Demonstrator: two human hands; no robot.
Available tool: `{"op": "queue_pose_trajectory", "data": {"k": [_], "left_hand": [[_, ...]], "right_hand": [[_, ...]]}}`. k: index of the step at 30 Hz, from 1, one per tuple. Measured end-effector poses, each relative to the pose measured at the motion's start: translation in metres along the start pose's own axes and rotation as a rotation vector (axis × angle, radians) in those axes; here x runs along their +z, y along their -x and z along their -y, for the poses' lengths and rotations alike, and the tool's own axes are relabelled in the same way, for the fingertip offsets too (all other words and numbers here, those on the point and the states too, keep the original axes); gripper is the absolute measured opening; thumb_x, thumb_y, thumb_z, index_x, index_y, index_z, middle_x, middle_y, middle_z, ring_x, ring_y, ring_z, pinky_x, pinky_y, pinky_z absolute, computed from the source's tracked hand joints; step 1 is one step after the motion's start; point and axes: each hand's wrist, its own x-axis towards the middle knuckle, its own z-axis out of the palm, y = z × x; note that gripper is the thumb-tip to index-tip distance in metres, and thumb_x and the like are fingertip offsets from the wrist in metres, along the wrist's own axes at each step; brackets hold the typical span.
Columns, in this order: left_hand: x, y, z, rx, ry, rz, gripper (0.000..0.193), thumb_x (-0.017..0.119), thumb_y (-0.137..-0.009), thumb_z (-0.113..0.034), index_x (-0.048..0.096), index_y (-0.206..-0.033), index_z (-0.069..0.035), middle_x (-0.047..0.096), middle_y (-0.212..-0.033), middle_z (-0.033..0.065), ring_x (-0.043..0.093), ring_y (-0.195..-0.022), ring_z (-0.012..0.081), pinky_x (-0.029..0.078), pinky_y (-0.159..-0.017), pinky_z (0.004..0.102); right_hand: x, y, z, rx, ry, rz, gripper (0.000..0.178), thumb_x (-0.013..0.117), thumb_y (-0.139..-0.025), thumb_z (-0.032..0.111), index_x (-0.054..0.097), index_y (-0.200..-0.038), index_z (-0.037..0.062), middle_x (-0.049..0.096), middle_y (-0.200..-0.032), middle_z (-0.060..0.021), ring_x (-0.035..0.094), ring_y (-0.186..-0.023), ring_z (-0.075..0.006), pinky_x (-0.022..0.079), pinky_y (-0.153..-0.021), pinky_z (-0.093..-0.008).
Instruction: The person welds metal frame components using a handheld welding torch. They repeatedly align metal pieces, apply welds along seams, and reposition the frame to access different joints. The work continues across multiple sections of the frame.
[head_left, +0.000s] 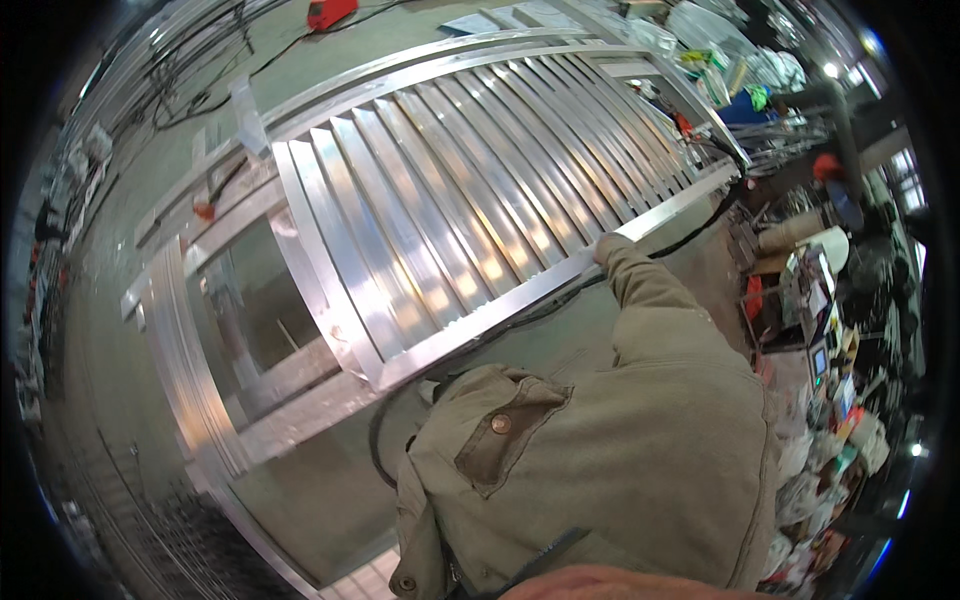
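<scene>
A silvery aluminium louvre panel [455, 220] with several slanted slats lies in front of me, slightly tilted across the view. My right arm reaches forward in a khaki sleeve. At its end my right hand [609, 245] is closed over the panel's near rail, with its fingers mostly hidden. My left hand is not in view; a khaki cuff with a button hangs at the lower left.
The panel rests on a larger metal frame [300, 405] with grooved bars at its left end. A dark cable [555, 300] runs along the near side. A red box [330, 12] stands on the far floor. Cluttered materials and plastic bags [800, 500] line the right.
</scene>
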Motion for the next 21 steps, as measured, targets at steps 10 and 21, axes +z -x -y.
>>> {"op": "queue_pose_trajectory", "data": {"k": [10,21], "left_hand": [[-0.252,-0.074,-0.182,0.357,-0.292,-0.462,0.065,0.063,-0.104,-0.057,0.057,-0.136,0.0,0.059,-0.131,0.0194,0.057,-0.116,0.0334,0.048,-0.096,0.0417],[-0.413,-0.174,-0.469,0.854,-0.534,-0.735,0.09,0.069,-0.099,-0.059,0.047,-0.158,0.006,0.051,-0.16,0.0301,0.052,-0.147,0.0429,0.044,-0.121,0.046]], "right_hand": [[-0.086,0.189,0.356,-0.681,-0.339,-0.02,0.053,0.061,-0.102,0.05,0.078,-0.114,0.0015,0.075,-0.121,-0.0271,0.071,-0.112,-0.0452,0.053,-0.103,-0.0516],[-0.063,0.391,0.704,-1.056,-0.696,0.324,0.076,0.07,-0.098,0.057,0.065,-0.142,-0.0041,0.068,-0.141,-0.0286,0.065,-0.132,-0.0415,0.052,-0.112,-0.0457]]}}
